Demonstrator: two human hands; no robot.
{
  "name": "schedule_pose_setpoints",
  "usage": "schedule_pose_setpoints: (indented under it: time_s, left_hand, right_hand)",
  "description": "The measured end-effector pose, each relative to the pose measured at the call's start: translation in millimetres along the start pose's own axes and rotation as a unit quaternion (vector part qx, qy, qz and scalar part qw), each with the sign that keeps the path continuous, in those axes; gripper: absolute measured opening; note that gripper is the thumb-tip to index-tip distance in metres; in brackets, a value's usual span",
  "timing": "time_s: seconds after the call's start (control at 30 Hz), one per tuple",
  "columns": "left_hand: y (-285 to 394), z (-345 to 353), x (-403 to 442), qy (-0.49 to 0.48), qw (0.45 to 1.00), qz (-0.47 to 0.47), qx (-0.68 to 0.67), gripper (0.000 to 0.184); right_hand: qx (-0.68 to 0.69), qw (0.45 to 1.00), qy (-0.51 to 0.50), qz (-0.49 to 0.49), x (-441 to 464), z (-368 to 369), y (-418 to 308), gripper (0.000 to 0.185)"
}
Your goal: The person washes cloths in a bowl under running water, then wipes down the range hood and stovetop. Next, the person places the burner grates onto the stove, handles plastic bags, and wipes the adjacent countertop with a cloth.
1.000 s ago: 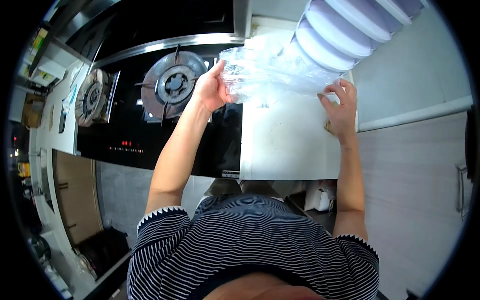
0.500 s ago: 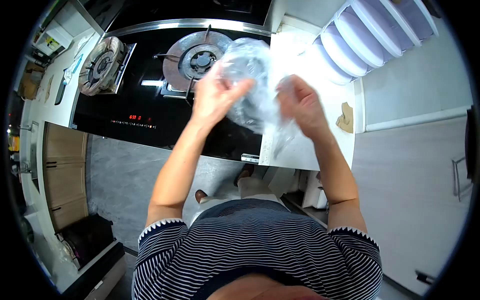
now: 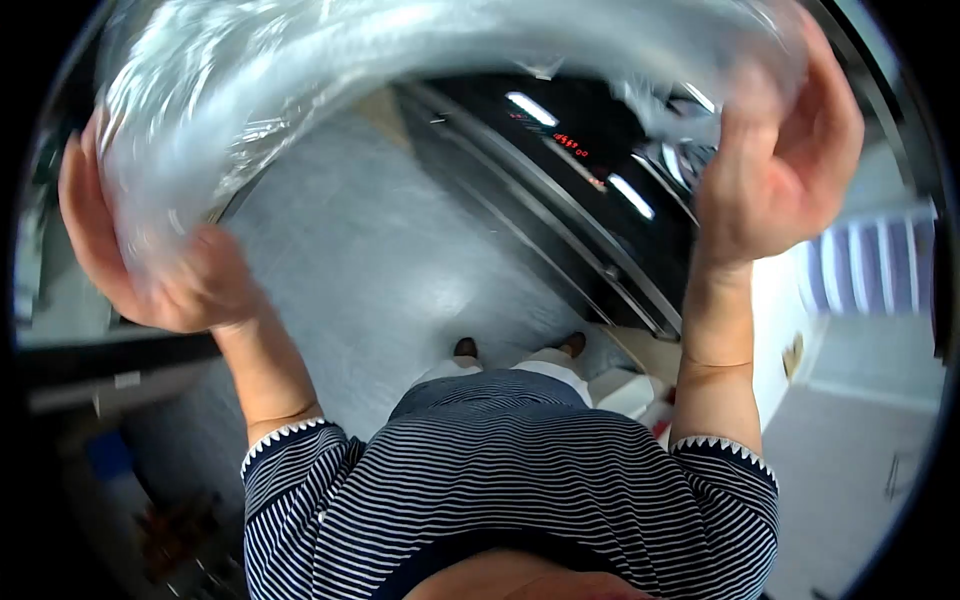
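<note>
A clear, crinkled plastic sheet or bag (image 3: 400, 45) is stretched in an arc across the top of the view, raised close to the camera. At its left end, my left hand (image 3: 165, 250) is closed round the plastic, the fingers partly blurred. My right hand (image 3: 780, 160) grips the other end, with the thumb and curled fingers pressed on it. The two hands are far apart, and the plastic partly hides the fingers of each.
Behind the plastic lies the black cooktop (image 3: 560, 120) with red lit digits. White ribbed plates (image 3: 870, 265) stand at the right, near a brown scrap (image 3: 792, 356) on the white counter (image 3: 770, 300). Grey floor (image 3: 400, 240) shows below, with dark shoes (image 3: 466, 348) on it.
The view has turned left, away from the counter. Both hands have risen and moved wide apart, and the plastic, bunched between them half a second ago, is now spread out.
</note>
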State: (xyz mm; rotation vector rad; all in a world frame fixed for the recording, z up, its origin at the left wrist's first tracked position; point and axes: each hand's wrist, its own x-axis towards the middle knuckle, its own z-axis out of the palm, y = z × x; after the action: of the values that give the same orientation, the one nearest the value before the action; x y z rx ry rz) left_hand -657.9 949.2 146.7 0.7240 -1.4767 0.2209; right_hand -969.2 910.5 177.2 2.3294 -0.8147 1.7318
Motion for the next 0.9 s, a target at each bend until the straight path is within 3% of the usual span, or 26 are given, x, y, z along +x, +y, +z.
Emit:
schedule_pose_setpoints:
  time_s: [0.07,0.1,0.13,0.17,0.2,0.27,0.3,0.37,0.4,0.53,0.67,0.73,0.77,0.83,0.87,0.9]
  left_hand:
    - [-35.6,-66.9,-92.8,-0.149,0.977,-0.131,0.079,0.014]
    - [-52.6,-103.7,-146.0,-0.301,0.918,-0.230,0.117,0.019]
    - [-63.9,-137.7,-191.4,-0.437,0.831,-0.316,0.132,0.026]
    - [-92.7,-156.5,-167.6,-0.575,0.717,-0.379,0.105,0.019]
    - [-110.1,-173.3,-154.6,-0.546,0.717,-0.428,0.072,0.021]
    - [-133.7,-219.0,-167.8,-0.475,0.669,-0.572,-0.006,0.033]
    - [-137.2,-252.5,-169.6,-0.430,0.651,-0.625,-0.037,0.040]
    - [-163.3,-311.0,-163.6,-0.334,0.639,-0.686,-0.093,0.048]
    - [-121.6,-228.8,-174.3,-0.300,0.639,-0.699,-0.114,0.048]
    - [-152.7,-229.8,-128.1,-0.200,0.641,-0.728,-0.139,0.055]
    - [-222.2,-221.5,-89.6,-0.213,0.653,-0.713,-0.139,0.069]
    - [-263.3,-222.3,-68.6,-0.264,0.655,-0.684,-0.183,0.082]
    - [-281.8,-216.9,-73.6,-0.319,0.693,-0.634,-0.127,0.088]
    - [-298.7,-196.4,-61.3,-0.368,0.676,-0.637,-0.032,0.092]
    - [-310.6,-184.5,-53.9,-0.340,0.705,-0.622,0.014,0.085]
    - [-318.2,-183.9,-57.1,-0.299,0.736,-0.603,0.067,0.079]
  right_hand:
    - [0.030,0.997,-0.022,-0.074,2.4,65.6,-47.8,0.028]
    - [0.005,0.955,-0.290,0.060,-33.3,104.8,-62.1,0.021]
    - [-0.037,0.826,-0.533,0.180,-89.2,144.3,-67.0,0.014]
    - [-0.086,0.719,-0.673,0.148,-109.9,216.0,-43.9,0.011]
    - [-0.015,0.722,-0.662,0.198,-125.4,224.1,-44.1,0.011]
    - [0.153,0.634,-0.593,0.472,-129.7,267.4,-45.5,0.013]
    - [0.188,0.607,-0.540,0.553,-93.2,296.4,-70.3,0.017]
    - [0.213,0.580,-0.564,0.548,-49.6,355.9,-97.7,0.019]
    - [0.232,0.570,-0.563,0.552,-67.2,285.7,-42.4,0.019]
    - [0.314,0.512,-0.536,0.593,-43.8,336.9,-9.9,0.023]
    - [0.362,0.493,-0.501,0.613,-18.0,411.3,26.8,0.024]
    - [0.380,0.477,-0.493,0.621,8.7,456.5,21.3,0.028]
    - [0.382,0.477,-0.477,0.631,13.4,478.4,12.4,0.027]
    - [0.426,0.410,-0.533,0.605,21.7,524.7,-8.8,0.038]
    - [0.457,0.358,-0.544,0.606,31.7,546.7,-17.2,0.044]
    - [0.454,0.361,-0.577,0.575,38.6,570.8,-28.4,0.043]
